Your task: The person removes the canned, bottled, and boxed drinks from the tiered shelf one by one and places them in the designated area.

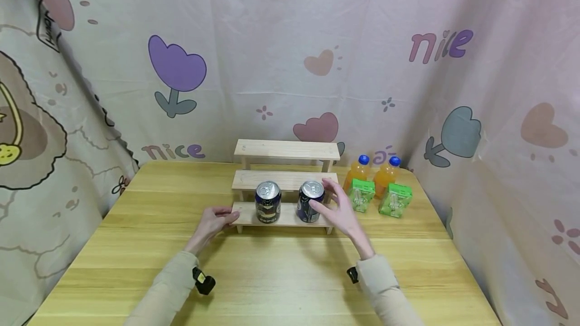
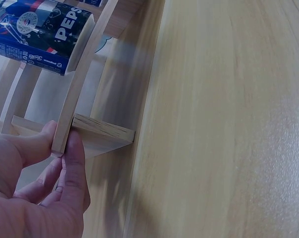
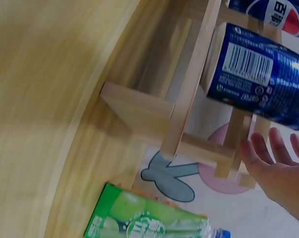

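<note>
A three-tier wooden shelf stands on the table, and two dark blue Pepsi cans sit upright on its lowest step. My left hand pinches the left end of that step, thumb above and fingers beneath, as the left wrist view shows. The left can stands a short way right of this hand. Beside the right can is my right hand, its fingers spread and relaxed. In the right wrist view those fingers lie just off the side of the can, which shows its barcode.
Right of the shelf stand two green juice boxes, with two orange drink bottles with blue caps behind them. A printed curtain hangs around the back and sides of the wooden table.
</note>
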`<action>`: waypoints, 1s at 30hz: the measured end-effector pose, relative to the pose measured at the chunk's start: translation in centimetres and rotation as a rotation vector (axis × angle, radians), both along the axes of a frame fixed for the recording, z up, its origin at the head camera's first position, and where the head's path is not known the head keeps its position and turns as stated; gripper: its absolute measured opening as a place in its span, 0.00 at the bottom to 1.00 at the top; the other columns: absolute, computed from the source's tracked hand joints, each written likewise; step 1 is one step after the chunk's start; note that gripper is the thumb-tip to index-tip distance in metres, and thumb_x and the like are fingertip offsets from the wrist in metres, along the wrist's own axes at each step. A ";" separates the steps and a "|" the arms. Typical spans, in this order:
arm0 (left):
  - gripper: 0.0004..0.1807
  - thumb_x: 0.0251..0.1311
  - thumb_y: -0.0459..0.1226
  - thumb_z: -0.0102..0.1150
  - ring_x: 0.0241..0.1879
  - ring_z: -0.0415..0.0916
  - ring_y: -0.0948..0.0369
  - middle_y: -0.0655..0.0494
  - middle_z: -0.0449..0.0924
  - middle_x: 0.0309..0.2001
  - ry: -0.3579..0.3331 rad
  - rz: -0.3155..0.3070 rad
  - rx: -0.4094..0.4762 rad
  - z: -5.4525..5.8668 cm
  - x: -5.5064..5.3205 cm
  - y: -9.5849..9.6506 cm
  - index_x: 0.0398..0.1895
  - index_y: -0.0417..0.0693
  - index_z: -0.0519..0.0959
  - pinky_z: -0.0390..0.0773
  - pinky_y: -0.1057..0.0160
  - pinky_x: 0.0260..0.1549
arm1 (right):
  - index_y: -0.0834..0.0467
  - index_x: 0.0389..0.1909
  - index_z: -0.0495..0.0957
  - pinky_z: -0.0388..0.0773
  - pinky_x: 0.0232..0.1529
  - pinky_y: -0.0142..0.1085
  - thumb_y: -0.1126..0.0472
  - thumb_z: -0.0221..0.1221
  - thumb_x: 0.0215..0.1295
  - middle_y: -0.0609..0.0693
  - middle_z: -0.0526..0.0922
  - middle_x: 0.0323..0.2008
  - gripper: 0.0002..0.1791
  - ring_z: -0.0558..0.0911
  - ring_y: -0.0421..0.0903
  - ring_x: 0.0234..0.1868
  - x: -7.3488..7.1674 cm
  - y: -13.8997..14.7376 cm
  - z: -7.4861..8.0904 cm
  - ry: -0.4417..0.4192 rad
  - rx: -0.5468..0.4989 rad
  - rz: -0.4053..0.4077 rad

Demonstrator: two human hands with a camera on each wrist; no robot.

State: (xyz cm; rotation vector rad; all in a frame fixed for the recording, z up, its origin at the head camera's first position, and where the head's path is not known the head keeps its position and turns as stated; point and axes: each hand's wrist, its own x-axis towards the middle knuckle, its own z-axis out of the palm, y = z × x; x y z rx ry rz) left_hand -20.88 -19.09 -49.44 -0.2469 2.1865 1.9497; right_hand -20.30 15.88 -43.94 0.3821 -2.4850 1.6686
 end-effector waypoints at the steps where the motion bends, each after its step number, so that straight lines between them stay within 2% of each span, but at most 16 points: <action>1: 0.22 0.65 0.30 0.63 0.31 0.81 0.69 0.59 0.84 0.33 0.001 0.000 0.004 0.0 0.0 0.0 0.56 0.20 0.73 0.85 0.71 0.35 | 0.60 0.72 0.64 0.65 0.74 0.57 0.59 0.71 0.59 0.63 0.72 0.67 0.42 0.71 0.60 0.68 0.0 -0.2 0.0 -0.004 0.001 -0.006; 9: 0.22 0.65 0.30 0.62 0.31 0.81 0.69 0.59 0.84 0.33 0.000 -0.007 0.001 0.0 0.0 0.0 0.56 0.20 0.73 0.85 0.71 0.35 | 0.57 0.66 0.68 0.70 0.71 0.54 0.59 0.73 0.54 0.59 0.77 0.61 0.39 0.74 0.57 0.65 -0.2 -1.2 -0.3 -0.011 -0.010 -0.047; 14: 0.22 0.65 0.31 0.63 0.30 0.80 0.70 0.60 0.84 0.32 0.000 0.003 -0.029 0.1 0.0 0.0 0.55 0.21 0.75 0.84 0.72 0.32 | 0.58 0.65 0.67 0.73 0.69 0.54 0.60 0.74 0.53 0.59 0.77 0.59 0.39 0.76 0.56 0.63 -0.2 -1.4 -0.4 -0.001 -0.009 -0.057; 19: 0.21 0.64 0.31 0.64 0.29 0.80 0.69 0.58 0.85 0.32 -0.001 0.007 -0.029 0.1 0.0 0.0 0.54 0.22 0.75 0.84 0.71 0.33 | 0.57 0.64 0.67 0.76 0.64 0.52 0.59 0.76 0.51 0.58 0.78 0.58 0.41 0.77 0.55 0.59 -0.2 -1.8 -0.6 0.020 0.004 -0.074; 26: 0.23 0.66 0.31 0.63 0.30 0.80 0.69 0.58 0.85 0.34 0.002 -0.003 -0.033 0.1 0.1 0.0 0.57 0.21 0.73 0.84 0.72 0.33 | 0.58 0.63 0.66 0.70 0.66 0.52 0.60 0.77 0.48 0.57 0.78 0.56 0.41 0.76 0.55 0.58 -0.2 -2.3 -0.9 0.064 0.010 -0.096; 30: 0.23 0.66 0.30 0.62 0.30 0.80 0.69 0.60 0.84 0.33 0.001 -0.001 -0.021 0.0 0.0 0.0 0.57 0.20 0.73 0.84 0.73 0.33 | 0.59 0.62 0.68 0.73 0.64 0.51 0.60 0.77 0.47 0.58 0.79 0.56 0.41 0.77 0.55 0.58 -0.3 -2.4 -1.0 0.085 0.003 -0.111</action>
